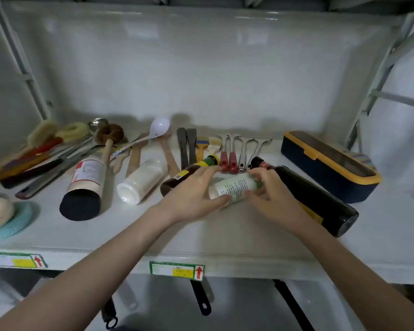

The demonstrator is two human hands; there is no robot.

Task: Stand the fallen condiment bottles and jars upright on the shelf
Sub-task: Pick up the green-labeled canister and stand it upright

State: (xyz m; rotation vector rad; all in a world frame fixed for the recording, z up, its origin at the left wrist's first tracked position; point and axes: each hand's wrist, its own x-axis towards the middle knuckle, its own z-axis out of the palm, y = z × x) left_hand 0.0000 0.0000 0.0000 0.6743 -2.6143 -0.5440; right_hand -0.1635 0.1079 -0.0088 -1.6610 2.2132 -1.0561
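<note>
Head camera looks down at a white shelf (225, 237) where five bottles and jars lie on their sides. Both hands are on the small white bottle with the printed label (234, 187), which lies near the middle of the frame. The left hand (196, 194) curls around its bottom end, with the thumb under the front side and the fingers over the top. The right hand (270, 197) wraps its fingers around the cap end, so the cap is hidden. The bottle looks as if it is still lying down, or just starting to come up. To do this step well, the hands should hold it firmly, tip the cap end up, and set the flat bottom down on a bare bit of shelf near the front. It is a tight spot. A brown bottle with a green cap (189, 174) lies just behind the left hand, and a big dark bottle (313, 199) lies just beside the right hand, so a fast move could bump them and make them roll. The hands should let go only when the bottle stands still. Further left in the frame, a white jar (141, 182) and a jar with a dark lid (84, 187) still lie on their sides and wait their turn.
</note>
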